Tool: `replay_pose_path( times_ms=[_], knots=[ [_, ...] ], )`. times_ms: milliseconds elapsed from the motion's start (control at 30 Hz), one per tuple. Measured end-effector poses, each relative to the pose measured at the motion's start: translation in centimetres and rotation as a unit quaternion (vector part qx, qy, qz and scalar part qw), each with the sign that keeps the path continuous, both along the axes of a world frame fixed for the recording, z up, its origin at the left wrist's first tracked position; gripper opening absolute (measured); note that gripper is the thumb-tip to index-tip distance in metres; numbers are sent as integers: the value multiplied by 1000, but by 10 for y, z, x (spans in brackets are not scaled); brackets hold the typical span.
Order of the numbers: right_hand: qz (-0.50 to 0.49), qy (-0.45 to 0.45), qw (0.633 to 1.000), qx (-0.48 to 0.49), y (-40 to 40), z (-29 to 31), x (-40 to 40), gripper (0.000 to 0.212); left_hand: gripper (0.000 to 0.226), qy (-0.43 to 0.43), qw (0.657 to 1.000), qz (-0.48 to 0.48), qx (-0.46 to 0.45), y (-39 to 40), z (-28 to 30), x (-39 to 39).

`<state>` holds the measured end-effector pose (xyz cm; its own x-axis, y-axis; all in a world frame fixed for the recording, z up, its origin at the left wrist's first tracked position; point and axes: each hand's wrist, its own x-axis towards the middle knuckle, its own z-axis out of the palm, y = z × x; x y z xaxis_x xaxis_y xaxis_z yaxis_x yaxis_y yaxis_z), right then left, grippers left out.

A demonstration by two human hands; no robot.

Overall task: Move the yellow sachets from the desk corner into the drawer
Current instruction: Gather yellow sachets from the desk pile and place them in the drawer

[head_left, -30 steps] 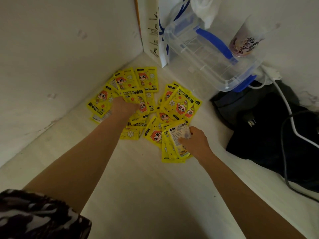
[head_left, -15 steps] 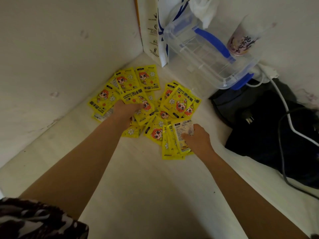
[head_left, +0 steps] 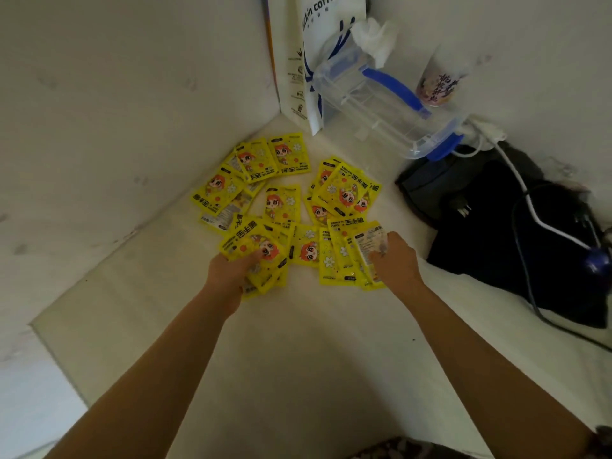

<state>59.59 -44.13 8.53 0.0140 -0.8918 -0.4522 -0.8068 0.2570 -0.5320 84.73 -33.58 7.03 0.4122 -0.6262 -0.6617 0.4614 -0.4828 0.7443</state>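
Since the earlier frames the left hand [head_left: 231, 271] has drawn back toward the near side, dragging a small bunch of yellow sachets [head_left: 256, 251] with it; the rest of the spread has stayed in the desk corner. Left fingers are curled onto that bunch, thumb side hidden under the packets, so the exact grip cannot be read. Right hand [head_left: 395, 260] pinches a fanned stack of sachets [head_left: 347, 256] at its right edge, fingers curled round it, one packet showing its pale printed back. Loose sachets [head_left: 284, 154] lie overlapping on the pale desk top [head_left: 298, 359], far left against the wall [head_left: 116, 94] and in a second cluster [head_left: 344, 190] at centre right. Desk sits in a corner of off-white scuffed walls; light is dim. Far side: a white coffee paper bag [head_left: 318, 44], top cut off by the frame, with a clear plastic container with blue clips [head_left: 387, 107] tilted against it, crumpled tissue [head_left: 374, 38] above, and a printed cup [head_left: 437, 84] to the right, text blurred. Right: a dark bag or cloth [head_left: 496, 233], form unclear, crossed by a white cable [head_left: 520, 183] and a black cable [head_left: 536, 309]. No drawer in view. Camouflage sleeve [head_left: 407, 450] cut off at the near edge.
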Motion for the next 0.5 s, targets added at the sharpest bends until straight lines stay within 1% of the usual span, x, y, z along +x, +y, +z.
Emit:
replay_pose_path(
  times_ms=[100, 233, 367, 500],
  knots=[
    [-7, -4, 1000, -2, 21, 6, -7, 23, 39, 27, 1000, -5, -14, 27, 0, -4],
    [-31, -9, 999, -12, 60, 14, -12, 24, 35, 30, 999, -17, -2, 59, 2, -14],
    [-77, -45, 996, -26, 114, 25, -12, 26, 25, 25, 998, -65, -10, 93, 8, -26],
    [-125, -72, 989, -40, 177, 33, -13, 27, 27, 24, 991, -133, -10, 129, 9, -36]
  ],
)
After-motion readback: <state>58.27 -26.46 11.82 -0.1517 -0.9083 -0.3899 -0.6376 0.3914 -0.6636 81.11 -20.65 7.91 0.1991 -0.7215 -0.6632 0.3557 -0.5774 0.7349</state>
